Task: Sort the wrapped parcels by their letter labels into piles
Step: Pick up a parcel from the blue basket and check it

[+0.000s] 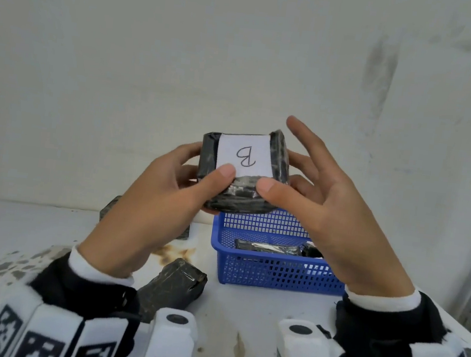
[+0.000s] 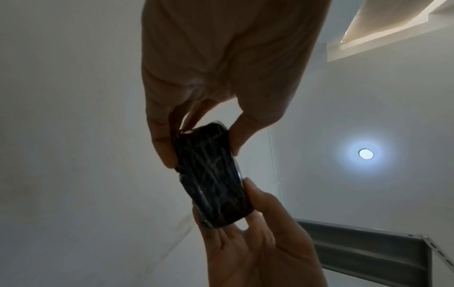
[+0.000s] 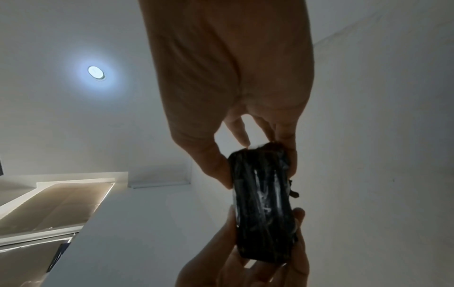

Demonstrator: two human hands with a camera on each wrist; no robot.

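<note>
Fingers (image 1: 223, 174) of both hands pinch one parcel (image 1: 243, 173).

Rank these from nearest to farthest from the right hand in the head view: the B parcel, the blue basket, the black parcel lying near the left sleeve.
1. B parcel: gripped by the right hand, shared with the left hand.
2. Blue basket: directly beneath that hand.
3. Black parcel: on the table, left of the basket.

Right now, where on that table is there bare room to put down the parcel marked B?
The B parcel is held up by the left hand and right hand. Bare table lies far left, and near the front edge below the blue basket. It is crowded in the middle, around the two loose parcels and the basket.
</note>
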